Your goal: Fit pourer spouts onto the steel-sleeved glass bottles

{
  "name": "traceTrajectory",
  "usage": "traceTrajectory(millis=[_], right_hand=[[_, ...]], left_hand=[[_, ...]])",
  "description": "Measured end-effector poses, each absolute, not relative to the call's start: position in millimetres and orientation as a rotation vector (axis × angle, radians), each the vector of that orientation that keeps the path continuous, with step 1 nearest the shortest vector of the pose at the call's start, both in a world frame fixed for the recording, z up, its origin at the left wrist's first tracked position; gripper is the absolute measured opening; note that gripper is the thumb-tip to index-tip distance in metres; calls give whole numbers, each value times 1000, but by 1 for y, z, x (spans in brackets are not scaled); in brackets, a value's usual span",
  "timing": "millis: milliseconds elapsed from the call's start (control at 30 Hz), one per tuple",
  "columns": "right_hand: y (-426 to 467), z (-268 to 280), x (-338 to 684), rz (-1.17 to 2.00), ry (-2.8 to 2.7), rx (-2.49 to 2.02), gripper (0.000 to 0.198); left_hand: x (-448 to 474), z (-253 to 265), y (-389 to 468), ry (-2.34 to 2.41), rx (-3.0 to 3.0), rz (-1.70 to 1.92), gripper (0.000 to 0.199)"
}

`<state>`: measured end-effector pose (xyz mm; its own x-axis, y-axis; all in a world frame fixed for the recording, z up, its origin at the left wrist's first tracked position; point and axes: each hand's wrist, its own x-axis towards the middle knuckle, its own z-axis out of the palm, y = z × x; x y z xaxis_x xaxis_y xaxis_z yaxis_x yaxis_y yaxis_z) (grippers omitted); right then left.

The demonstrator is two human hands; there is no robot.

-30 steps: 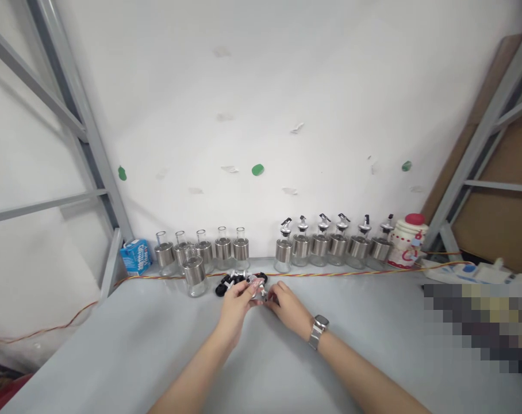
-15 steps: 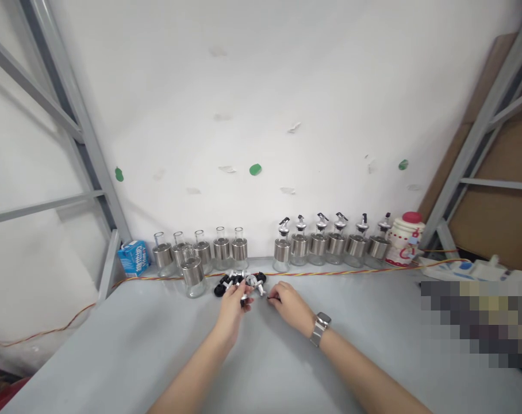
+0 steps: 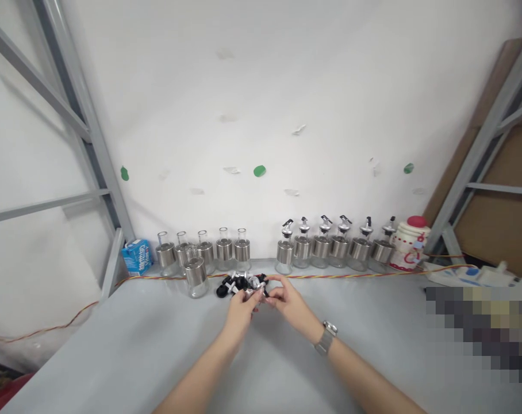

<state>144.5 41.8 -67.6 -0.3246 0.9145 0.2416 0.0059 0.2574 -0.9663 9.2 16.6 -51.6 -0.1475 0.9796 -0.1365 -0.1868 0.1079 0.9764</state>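
My left hand (image 3: 241, 311) is closed round a silver pourer spout (image 3: 261, 291), most of it hidden by the fingers. Thumb and fingers of my right hand (image 3: 289, 300) pinch a small black piece (image 3: 267, 292) against the spout's right side. Whether the two parts are joined I cannot tell. Just behind both hands lies a heap of loose black and silver pourer spouts (image 3: 231, 282). To its left stands an uncapped glass bottle (image 3: 195, 278) with a steel sleeve.
Several uncapped bottles (image 3: 224, 249) line the wall at left, beside a blue carton (image 3: 137, 257). Several bottles fitted with pourers (image 3: 303, 247) stand at right, next to a white jar with a red lid (image 3: 410, 244). A twisted cable (image 3: 330, 276) crosses the grey table (image 3: 127, 339).
My right hand has moved left and slightly up, bringing the small black piece to the spout. My left hand has shifted right and turned; the hands now meet.
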Motion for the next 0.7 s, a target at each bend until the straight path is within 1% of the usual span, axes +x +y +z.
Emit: traceTrajectory(millis=[67, 100, 233, 400, 467, 567, 700], right_hand=[[38, -68, 145, 1165, -1698, -878, 47], [37, -68, 145, 1130, -1763, -885, 46], [32, -67, 145, 1015, -1874, -936, 29], [37, -66, 146, 1077, -1720, -964, 14], [41, -65, 148, 1081, -1636, -978, 15], [46, -59, 152, 1155, -1462, -968, 22], [47, -48, 157, 1265, -1337, -908, 26]], left_hand=[[9, -52, 17, 1257, 922, 1330, 32], [9, -53, 17, 1262, 925, 1340, 31], [13, -58, 17, 1285, 915, 1374, 34], [13, -62, 17, 1295, 911, 1398, 36], [11, -60, 17, 1272, 942, 1427, 34], [8, -55, 16, 1229, 979, 1470, 33], [8, -49, 15, 1136, 1005, 1426, 35]])
